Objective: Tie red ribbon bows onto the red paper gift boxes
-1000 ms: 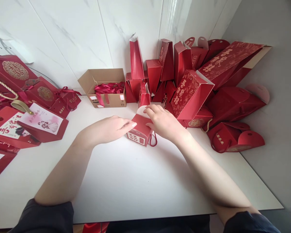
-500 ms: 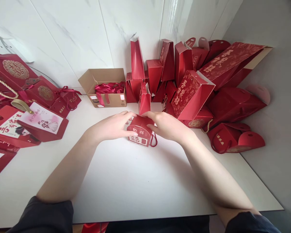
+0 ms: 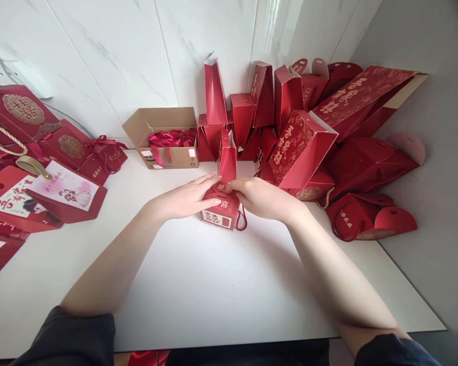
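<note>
Head view: red box (image 3: 222, 212) between left grip (image 3: 186, 196) and right grip (image 3: 262, 197), both part-closed on its top.

Soft, bright light; glare on wall tiles (image 3: 213, 30); faint shadow across table (image 3: 198, 290).

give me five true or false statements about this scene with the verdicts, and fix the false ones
1. The left hand and the right hand both touch the small red box. True.

2. The small red box's cord hangs at its left side. False: the dark red cord loops out at its right side.

3. The open cardboard box has red ribbon in it. True.

4. The picture of a couple is among the boxes on the right. False: the couple picture is on the left.

5. The tabletop is black. False: the tabletop is white.
</note>
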`<action>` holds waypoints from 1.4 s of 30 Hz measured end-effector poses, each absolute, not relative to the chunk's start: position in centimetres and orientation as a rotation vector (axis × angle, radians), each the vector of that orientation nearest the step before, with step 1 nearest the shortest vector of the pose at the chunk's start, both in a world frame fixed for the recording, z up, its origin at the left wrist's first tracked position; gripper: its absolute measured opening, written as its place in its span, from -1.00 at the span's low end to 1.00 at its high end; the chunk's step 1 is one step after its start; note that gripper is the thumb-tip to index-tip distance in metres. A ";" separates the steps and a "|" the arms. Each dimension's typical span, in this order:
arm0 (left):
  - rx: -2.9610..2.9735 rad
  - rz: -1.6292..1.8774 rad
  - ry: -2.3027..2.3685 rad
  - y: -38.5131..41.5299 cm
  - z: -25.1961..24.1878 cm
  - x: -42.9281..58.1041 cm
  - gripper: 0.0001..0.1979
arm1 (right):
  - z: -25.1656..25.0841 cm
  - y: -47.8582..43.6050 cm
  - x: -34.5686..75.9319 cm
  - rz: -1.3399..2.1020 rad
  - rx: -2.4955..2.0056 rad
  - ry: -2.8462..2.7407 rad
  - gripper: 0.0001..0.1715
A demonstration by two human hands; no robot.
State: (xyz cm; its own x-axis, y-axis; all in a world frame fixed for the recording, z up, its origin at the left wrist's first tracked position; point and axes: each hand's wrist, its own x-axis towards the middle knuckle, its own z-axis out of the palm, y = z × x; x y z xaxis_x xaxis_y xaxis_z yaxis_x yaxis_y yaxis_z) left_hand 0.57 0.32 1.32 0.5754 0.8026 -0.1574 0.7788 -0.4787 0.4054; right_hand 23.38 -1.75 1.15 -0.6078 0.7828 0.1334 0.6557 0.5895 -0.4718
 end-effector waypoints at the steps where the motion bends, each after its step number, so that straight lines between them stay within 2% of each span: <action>1: 2.366 0.048 1.259 0.5 1.1 0.6 -0.24 | 1.1 -1.7 23.4 0.552 -1.177 -2.491 -0.64; 5: 2.363 0.039 1.268 0.6 0.9 0.8 -0.26 | 0.8 -1.7 23.1 0.569 -1.216 -2.476 -0.68; 9: 2.336 -0.005 1.425 -0.4 1.3 0.7 -0.25 | 0.3 -1.7 22.7 0.664 -1.366 -2.469 -0.39; 12: 2.342 -0.042 1.508 -1.1 1.4 0.6 -0.17 | -0.1 -1.6 22.6 0.755 -1.379 -2.521 -0.28; 20: 2.433 -0.136 1.293 -0.6 -0.4 1.6 0.18 | -0.8 -1.1 22.6 0.903 -1.397 -2.602 -0.11; 25: 2.399 -0.097 1.292 -0.6 -0.4 1.7 0.22 | -0.6 -1.4 22.1 0.852 -1.451 -2.610 -0.08; 28: 2.364 -0.071 1.185 0.3 0.4 0.9 0.10 | -0.3 -1.7 22.0 0.827 -1.501 -2.608 -0.07; 30: 2.330 0.083 1.143 1.8 0.7 -0.4 -0.13 | -0.1 -2.0 22.0 0.813 -1.532 -2.589 -0.06; 32: 2.220 0.461 1.316 3.9 0.6 -2.3 -0.39 | 0.0 -2.1 22.0 0.793 -1.560 -2.568 -0.04; 34: 1.819 0.898 1.646 6.2 -0.1 -4.8 -0.55 | 0.2 -2.2 22.0 0.781 -1.577 -2.554 -0.04; 36: 1.416 1.158 1.785 8.1 -1.0 -7.3 -0.61 | 0.3 -2.2 22.0 0.793 -1.580 -2.545 -0.05; 42: 1.152 1.132 1.564 9.6 -2.3 -11.3 -0.65 | 0.2 -2.0 21.8 0.800 -1.562 -2.503 -0.10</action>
